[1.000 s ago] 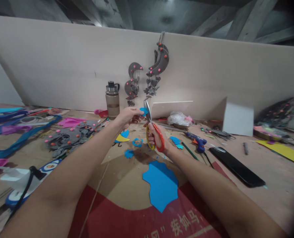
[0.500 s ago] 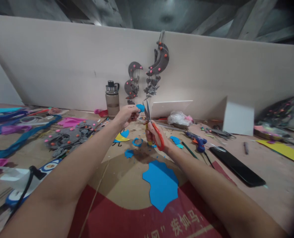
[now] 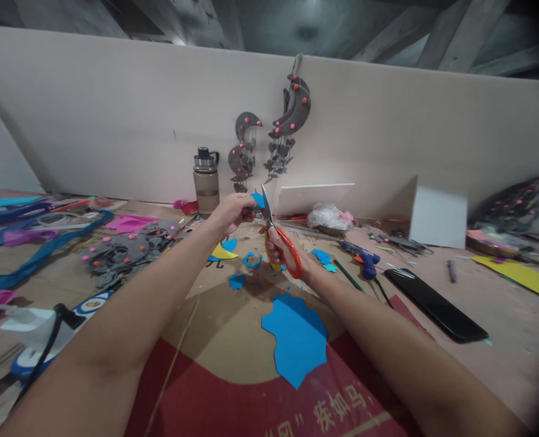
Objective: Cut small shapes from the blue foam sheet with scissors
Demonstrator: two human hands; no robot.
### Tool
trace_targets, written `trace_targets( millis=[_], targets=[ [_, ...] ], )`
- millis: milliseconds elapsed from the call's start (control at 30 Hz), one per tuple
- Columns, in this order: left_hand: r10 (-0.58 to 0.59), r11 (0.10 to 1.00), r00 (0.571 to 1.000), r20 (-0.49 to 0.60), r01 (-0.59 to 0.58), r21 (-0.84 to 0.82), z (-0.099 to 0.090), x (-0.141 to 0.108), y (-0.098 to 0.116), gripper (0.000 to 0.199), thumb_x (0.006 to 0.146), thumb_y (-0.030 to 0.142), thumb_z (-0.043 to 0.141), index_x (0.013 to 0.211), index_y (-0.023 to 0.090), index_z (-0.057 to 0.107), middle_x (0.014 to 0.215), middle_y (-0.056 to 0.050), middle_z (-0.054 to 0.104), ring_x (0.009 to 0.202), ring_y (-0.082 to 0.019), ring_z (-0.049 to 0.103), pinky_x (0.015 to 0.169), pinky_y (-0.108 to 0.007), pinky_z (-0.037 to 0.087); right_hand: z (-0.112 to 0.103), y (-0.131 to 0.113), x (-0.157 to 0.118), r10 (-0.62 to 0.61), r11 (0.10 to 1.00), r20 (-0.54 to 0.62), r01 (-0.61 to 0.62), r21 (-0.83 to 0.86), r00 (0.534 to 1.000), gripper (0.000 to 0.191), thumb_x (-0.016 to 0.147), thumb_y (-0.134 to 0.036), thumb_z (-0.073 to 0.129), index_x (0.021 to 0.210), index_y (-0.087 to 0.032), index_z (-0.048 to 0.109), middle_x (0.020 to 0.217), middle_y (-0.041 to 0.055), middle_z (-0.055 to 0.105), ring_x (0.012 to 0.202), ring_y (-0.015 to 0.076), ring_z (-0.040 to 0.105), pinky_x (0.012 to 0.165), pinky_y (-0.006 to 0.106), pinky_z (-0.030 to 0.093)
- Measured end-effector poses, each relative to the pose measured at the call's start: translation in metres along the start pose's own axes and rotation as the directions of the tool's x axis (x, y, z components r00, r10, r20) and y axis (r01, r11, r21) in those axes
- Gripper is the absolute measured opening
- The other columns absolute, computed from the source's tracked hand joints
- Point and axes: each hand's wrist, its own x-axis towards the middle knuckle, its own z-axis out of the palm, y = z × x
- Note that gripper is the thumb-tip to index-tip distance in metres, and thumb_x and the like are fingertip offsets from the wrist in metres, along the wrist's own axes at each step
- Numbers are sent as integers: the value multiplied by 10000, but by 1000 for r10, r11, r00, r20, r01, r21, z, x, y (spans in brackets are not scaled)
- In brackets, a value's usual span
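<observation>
Pinched in the fingers of my left hand (image 3: 235,210) is a small blue felt piece (image 3: 258,200), held up above the table. My right hand (image 3: 278,247) grips red-handled scissors (image 3: 292,255), their blades pointing up and left at the edge of that piece. Below my hands, a large blue sheet (image 3: 295,337) with a wavy cut edge lies on the cardboard (image 3: 224,340). Around it are a blue ring-shaped scrap (image 3: 252,261), a crumpled-looking blue scrap (image 3: 237,281) and a yellow crescent piece (image 3: 224,252). Tiny blue bits lie scattered under the scissors.
To the right are a blue glue gun (image 3: 363,260), a dark green pencil (image 3: 348,275) and a black phone (image 3: 436,303). A water bottle (image 3: 206,182) stands at the back. Grey felt moons (image 3: 292,109) hang on the white panel. On the left lies a grey felt pile (image 3: 128,249).
The scissor blades have shifted slightly left, and now meet the edge of the blue felt piece. My left hand stays almost in place.
</observation>
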Motion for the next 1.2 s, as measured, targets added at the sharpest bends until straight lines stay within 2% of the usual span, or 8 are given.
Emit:
trace_targets(
  millis=[400, 700, 1200],
  targets=[
    [-9, 1000, 1000, -10, 9, 5, 1, -2, 2, 113, 595, 89, 621, 559, 142, 528, 511, -11, 556, 432, -82, 498, 440, -192, 374, 3, -3, 0, 60, 998, -45, -59, 13, 997, 387, 836, -576, 644, 921, -227, 502, 612, -87, 335, 455, 50, 243, 401, 148, 206],
    [-21, 999, 1000, -17, 21, -27, -1, -2, 2, 152, 642, 176, 687, 674, 154, 540, 561, -6, 585, 453, -89, 523, 440, -185, 369, 0, 0, 3, 111, 994, -93, -110, 23, 989, 297, 866, -488, 642, 923, -231, 504, 584, -92, 335, 426, 46, 231, 374, 136, 205],
    [-18, 999, 1000, -20, 18, -31, 0, -2, 2, 157, 657, 136, 673, 623, 146, 520, 549, -9, 581, 456, -82, 532, 448, -179, 392, 0, 1, 2, 95, 994, -119, -89, 54, 988, 312, 880, -513, 634, 923, -229, 510, 579, -93, 358, 402, 32, 247, 360, 120, 224]
  ],
)
